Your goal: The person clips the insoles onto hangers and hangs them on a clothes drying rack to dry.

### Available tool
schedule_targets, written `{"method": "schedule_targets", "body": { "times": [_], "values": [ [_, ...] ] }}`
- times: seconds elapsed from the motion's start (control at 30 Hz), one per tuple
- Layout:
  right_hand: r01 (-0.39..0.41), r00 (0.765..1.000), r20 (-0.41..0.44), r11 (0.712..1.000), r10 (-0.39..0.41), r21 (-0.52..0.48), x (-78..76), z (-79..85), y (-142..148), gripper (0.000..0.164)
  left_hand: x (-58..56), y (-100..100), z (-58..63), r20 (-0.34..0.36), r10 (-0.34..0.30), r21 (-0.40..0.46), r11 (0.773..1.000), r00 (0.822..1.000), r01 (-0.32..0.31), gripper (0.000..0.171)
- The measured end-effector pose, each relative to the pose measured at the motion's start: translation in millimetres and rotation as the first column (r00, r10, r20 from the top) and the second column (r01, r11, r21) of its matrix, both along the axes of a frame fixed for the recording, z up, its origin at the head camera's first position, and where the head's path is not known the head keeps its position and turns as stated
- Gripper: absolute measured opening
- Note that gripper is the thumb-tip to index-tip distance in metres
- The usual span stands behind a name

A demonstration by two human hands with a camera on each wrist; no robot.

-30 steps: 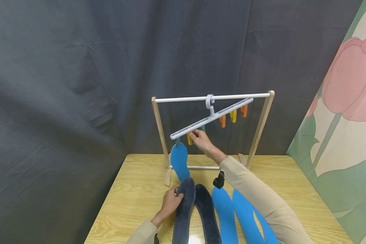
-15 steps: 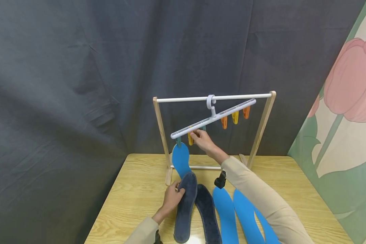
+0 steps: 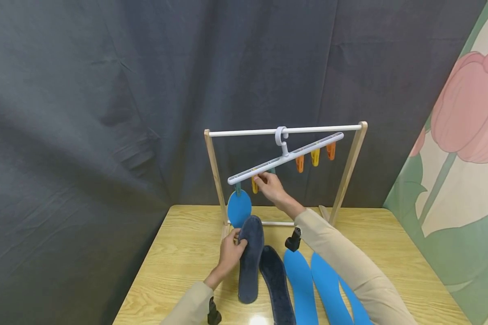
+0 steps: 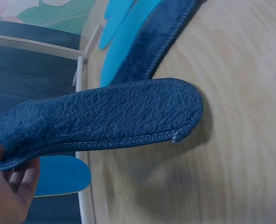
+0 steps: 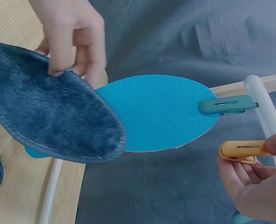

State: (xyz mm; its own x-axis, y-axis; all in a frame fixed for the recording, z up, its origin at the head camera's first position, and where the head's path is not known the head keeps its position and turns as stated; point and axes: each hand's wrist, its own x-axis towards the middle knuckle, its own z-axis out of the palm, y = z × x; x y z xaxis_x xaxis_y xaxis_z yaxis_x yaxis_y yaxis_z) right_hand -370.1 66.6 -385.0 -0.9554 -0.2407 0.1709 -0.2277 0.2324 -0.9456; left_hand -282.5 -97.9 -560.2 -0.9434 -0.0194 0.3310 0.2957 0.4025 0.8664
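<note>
My left hand (image 3: 230, 251) pinches the side edge of a dark blue fuzzy insole (image 3: 250, 266), lifted off the table with its upper end just below the hanger. In the left wrist view the insole (image 4: 114, 114) shows a stitched rim. My right hand (image 3: 273, 187) grips a yellow clip (image 3: 255, 185) on the tilted white hanger (image 3: 284, 158); the right wrist view shows the clip (image 5: 243, 149) between thumb and fingers. Left of that clip, a green clip (image 5: 226, 104) holds a bright blue insole (image 5: 159, 112), partly hidden behind the dark one.
A wooden rack with a white rod (image 3: 244, 132) bears the hanger. Orange clips (image 3: 299, 164) and another yellow clip (image 3: 315, 157) hang on its right side. A second dark insole (image 3: 277, 284) and several blue insoles (image 3: 301, 284) lie on the wooden table (image 3: 166, 262).
My left hand has raised the dark insole up and slightly away from me, toward the hanger, so it covers more of the hanging blue one. My right hand stays at the yellow clip.
</note>
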Motion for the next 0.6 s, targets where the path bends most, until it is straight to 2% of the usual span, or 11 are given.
{"method": "schedule_targets", "body": {
  "times": [0.07,0.27,0.3,0.6],
  "values": [
    [0.011,1.000,0.006,1.000,-0.011,0.006,4.9,4.6,-0.8,0.032,-1.8,0.9,4.1,-0.004,0.005,0.008,1.000,1.000,-0.005,0.031],
    [0.031,0.999,0.009,0.999,-0.031,-0.017,4.1,4.6,-2.8,0.030,-5.7,4.5,19.2,0.006,0.007,0.043,0.999,1.000,-0.007,0.032],
    [0.033,0.999,0.006,0.999,-0.033,-0.024,0.0,0.3,-2.7,0.030,-6.3,5.1,21.3,0.006,0.007,0.049,0.999,1.000,-0.008,0.032],
    [0.034,0.999,-0.015,0.998,-0.035,-0.048,2.2,3.1,-6.2,0.027,-11.2,7.6,31.3,-0.042,0.024,0.064,0.998,0.999,-0.021,0.038]
  ]
}}
